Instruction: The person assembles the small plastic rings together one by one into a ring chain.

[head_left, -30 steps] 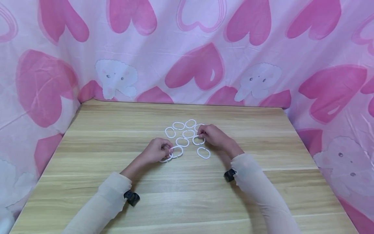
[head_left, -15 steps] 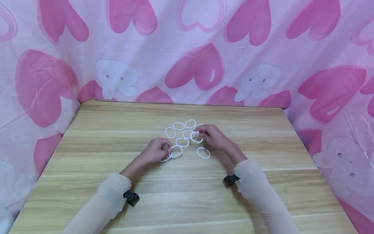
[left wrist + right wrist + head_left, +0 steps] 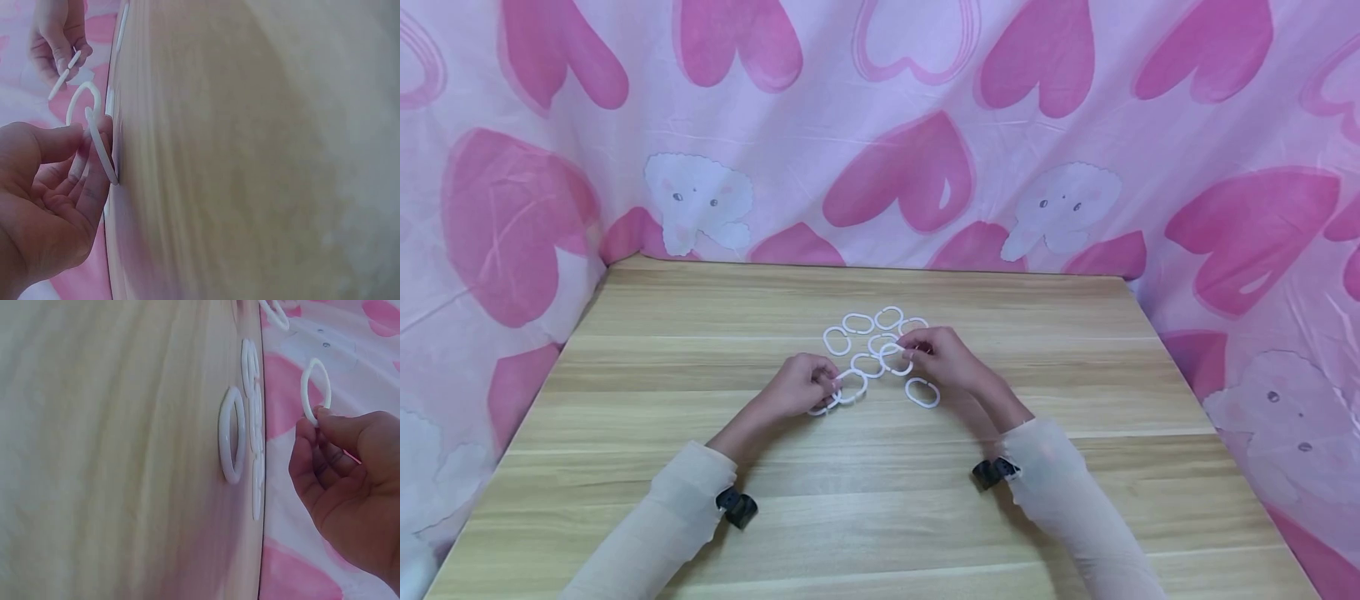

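Observation:
Between thumb and fingers, my left hand (image 3: 805, 385) pinches a white oval link ring (image 3: 852, 387). A second link ring (image 3: 102, 150) is hooked through that one and hangs beside the fingers in the left wrist view. My right hand (image 3: 946, 357) pinches a single white link ring (image 3: 315, 390) by its edge, held above the table to the right of the left hand's pair. A small gap shows in the rim of several rings. The two held sets are apart from each other.
Several loose white rings, such as one ring (image 3: 837, 341), lie flat beyond and between the hands. Nearest the right wrist lies another ring (image 3: 922, 392). The wooden table (image 3: 865, 517) ends at a pink heart-patterned curtain (image 3: 895, 150).
My right hand has lifted its ring off the table and carried it left and slightly nearer, toward the left hand. The left hand has barely moved.

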The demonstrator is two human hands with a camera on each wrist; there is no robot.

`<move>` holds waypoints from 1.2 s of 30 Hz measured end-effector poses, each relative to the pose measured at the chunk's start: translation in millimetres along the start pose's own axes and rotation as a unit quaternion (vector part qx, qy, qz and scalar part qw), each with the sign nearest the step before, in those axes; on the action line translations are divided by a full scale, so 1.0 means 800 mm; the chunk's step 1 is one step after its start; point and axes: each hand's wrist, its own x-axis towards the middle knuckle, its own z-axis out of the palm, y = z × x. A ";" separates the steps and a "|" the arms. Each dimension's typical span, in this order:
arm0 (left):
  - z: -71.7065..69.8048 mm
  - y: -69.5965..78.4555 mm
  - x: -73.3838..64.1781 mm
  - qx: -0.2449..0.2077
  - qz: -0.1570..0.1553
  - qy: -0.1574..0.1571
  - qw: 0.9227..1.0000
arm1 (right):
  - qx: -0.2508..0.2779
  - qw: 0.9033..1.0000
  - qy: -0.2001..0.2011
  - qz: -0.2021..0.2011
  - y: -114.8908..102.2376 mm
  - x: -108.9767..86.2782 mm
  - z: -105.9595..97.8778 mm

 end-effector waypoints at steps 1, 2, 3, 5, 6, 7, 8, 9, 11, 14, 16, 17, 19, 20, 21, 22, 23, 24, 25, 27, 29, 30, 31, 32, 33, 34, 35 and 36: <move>-0.001 0.000 0.000 -0.001 -0.003 0.001 1.000 | 0.012 1.000 0.001 0.005 -0.001 -0.001 0.002; -0.002 0.000 0.000 -0.003 -0.008 0.002 1.000 | 0.024 1.000 0.001 0.009 -0.002 -0.003 0.003; -0.002 0.000 0.000 -0.004 -0.010 0.003 1.000 | 0.033 0.999 0.002 0.013 -0.003 -0.004 0.004; -0.004 0.000 0.001 -0.005 -0.013 0.007 1.000 | 0.049 0.999 0.003 0.017 -0.013 -0.008 0.005; -0.005 0.000 0.001 -0.005 -0.014 0.009 1.000 | 0.056 0.998 0.003 0.017 -0.015 -0.009 0.007; -0.005 0.000 0.001 -0.004 -0.014 0.011 1.000 | 0.062 0.998 0.002 0.016 -0.016 -0.010 0.008; -0.007 0.001 0.000 -0.004 -0.014 0.012 1.000 | 0.068 0.998 0.001 0.011 -0.017 -0.010 0.010; -0.007 0.001 0.000 -0.002 -0.012 0.014 1.000 | 0.074 0.997 -0.001 0.010 -0.018 -0.010 0.012; -0.009 0.001 0.000 0.000 -0.011 0.018 1.000 | 0.085 0.996 -0.002 0.007 -0.020 -0.010 0.016; -0.010 0.000 0.001 0.002 -0.005 0.022 1.000 | 0.085 0.996 0.004 -0.001 -0.017 -0.009 0.026; -0.011 -0.001 0.002 0.003 -0.004 0.024 1.000 | 0.080 0.997 0.008 -0.001 -0.020 -0.009 0.030; -0.011 -0.001 0.002 0.003 -0.005 0.024 1.000 | 0.077 0.997 0.009 -0.002 -0.021 -0.009 0.033; -0.011 -0.001 0.002 0.000 -0.007 0.022 1.000 | 0.074 0.997 0.010 -0.005 -0.022 -0.008 0.038; -0.012 0.000 0.001 -0.001 -0.010 0.021 1.000 | 0.073 0.997 0.009 -0.008 -0.022 -0.008 0.040; -0.012 0.000 0.001 -0.004 -0.011 0.020 1.000 | 0.071 0.997 0.009 -0.010 -0.023 -0.007 0.042; -0.012 0.000 0.001 -0.006 -0.013 0.019 1.000 | 0.069 0.998 0.009 -0.012 -0.023 -0.007 0.043; -0.013 0.001 0.001 -0.010 -0.017 0.019 1.000 | 0.067 0.998 0.007 -0.014 -0.023 -0.006 0.045; -0.013 0.001 0.001 -0.013 -0.019 0.018 1.000 | 0.063 0.998 0.006 -0.016 -0.023 -0.006 0.047; -0.013 0.001 0.001 -0.016 -0.021 0.018 0.999 | 0.058 0.998 0.005 -0.017 -0.023 -0.006 0.048; -0.013 0.001 0.002 -0.019 -0.022 0.017 0.999 | 0.053 0.998 0.000 -0.018 -0.024 -0.006 0.050; -0.013 0.000 0.002 -0.017 -0.023 0.017 0.999 | 0.047 0.999 -0.005 -0.019 -0.025 -0.007 0.052; -0.013 0.000 0.002 -0.014 -0.022 0.018 1.000 | 0.044 0.999 -0.007 -0.020 -0.026 -0.007 0.053; -0.013 0.001 0.002 -0.012 -0.022 0.018 1.000 | 0.043 0.999 -0.009 -0.020 -0.027 -0.007 0.054; -0.013 0.000 0.002 -0.011 -0.022 0.018 1.000 | 0.041 0.999 -0.010 -0.020 -0.027 -0.007 0.055; -0.013 0.001 0.002 -0.011 -0.022 0.018 1.000 | 0.037 0.999 -0.011 -0.021 -0.028 -0.007 0.056; -0.013 0.001 0.001 -0.012 -0.023 0.017 1.000 | 0.032 0.999 -0.013 -0.023 -0.029 -0.007 0.057; -0.013 0.001 0.001 -0.013 -0.024 0.017 0.999 | 0.028 0.999 -0.013 -0.026 -0.030 -0.007 0.058; -0.013 0.001 0.001 -0.016 -0.026 0.017 0.999 | 0.023 0.999 -0.014 -0.028 -0.030 -0.007 0.059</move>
